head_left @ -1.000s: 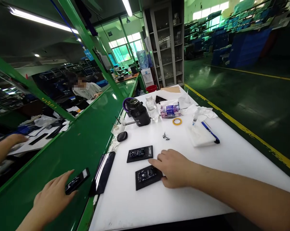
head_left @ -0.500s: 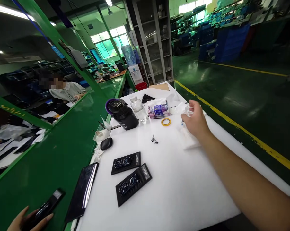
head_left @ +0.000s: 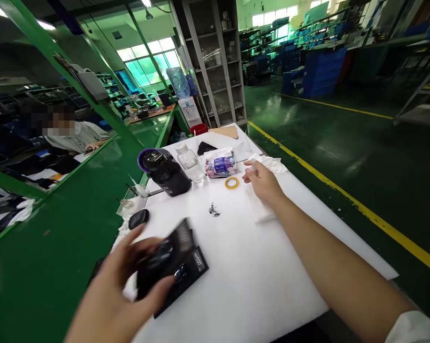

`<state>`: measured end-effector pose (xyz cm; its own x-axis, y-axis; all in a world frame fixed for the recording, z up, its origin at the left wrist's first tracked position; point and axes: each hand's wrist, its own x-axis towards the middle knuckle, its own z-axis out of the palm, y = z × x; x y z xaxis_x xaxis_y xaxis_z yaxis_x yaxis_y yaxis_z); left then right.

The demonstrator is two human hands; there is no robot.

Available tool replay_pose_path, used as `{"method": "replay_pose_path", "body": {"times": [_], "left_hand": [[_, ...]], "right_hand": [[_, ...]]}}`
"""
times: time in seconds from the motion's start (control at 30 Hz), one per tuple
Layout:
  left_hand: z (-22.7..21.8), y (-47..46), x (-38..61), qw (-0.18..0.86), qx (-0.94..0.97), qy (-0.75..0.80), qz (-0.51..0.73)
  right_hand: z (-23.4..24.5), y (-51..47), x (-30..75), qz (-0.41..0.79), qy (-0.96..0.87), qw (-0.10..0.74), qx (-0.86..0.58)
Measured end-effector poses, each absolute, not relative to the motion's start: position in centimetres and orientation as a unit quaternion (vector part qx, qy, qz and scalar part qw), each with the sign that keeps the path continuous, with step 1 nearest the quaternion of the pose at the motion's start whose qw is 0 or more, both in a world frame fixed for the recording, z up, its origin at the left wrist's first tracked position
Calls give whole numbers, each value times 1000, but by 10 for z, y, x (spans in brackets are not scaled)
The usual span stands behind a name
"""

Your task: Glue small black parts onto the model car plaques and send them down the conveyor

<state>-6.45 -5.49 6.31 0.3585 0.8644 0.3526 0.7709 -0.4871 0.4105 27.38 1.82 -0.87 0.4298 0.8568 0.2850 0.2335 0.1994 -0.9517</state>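
Observation:
My left hand (head_left: 129,276), blurred by motion, grips a dark model car on a black display base (head_left: 183,233) between thumb and fingers, above the table's near left part. Under it lies another model car on a carbon-patterned base (head_left: 199,263), partly covered by my hand and the held one. A second base on the table is mostly hidden there. Farther off on the right, my right hand (head_left: 263,183) has its fingers curled together, beside crumpled white tissue (head_left: 272,164) and a roll of yellow tape (head_left: 232,183). Whatever its fingertips hold is too small to make out.
Small black slivers (head_left: 214,210) lie mid-table. Toward the back stand a black jug (head_left: 168,176), a clear bottle (head_left: 190,164) and a purple packet (head_left: 221,164). A black mouse-like object (head_left: 139,218) sits at the left edge. A co-worker (head_left: 75,136) sits beyond the green partition.
My left hand has brought the held model car from low on the left up over the table. My right hand has shifted left toward the tape, its fingers more closed. The view has turned slightly right.

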Motion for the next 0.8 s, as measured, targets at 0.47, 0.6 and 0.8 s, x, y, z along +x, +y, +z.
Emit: {"method": "replay_pose_path", "body": {"times": [0.47, 0.6, 0.8], "left_hand": [[0, -42, 47, 57, 875, 364, 315], [5, -42, 45, 50, 874, 352, 330], [3, -44, 45, 44, 870, 355, 338]], "right_hand": [[34, -28, 245, 684, -406, 605, 27], [34, -29, 240, 689, -401, 603, 14], [32, -29, 237, 687, -416, 596, -2]]}}
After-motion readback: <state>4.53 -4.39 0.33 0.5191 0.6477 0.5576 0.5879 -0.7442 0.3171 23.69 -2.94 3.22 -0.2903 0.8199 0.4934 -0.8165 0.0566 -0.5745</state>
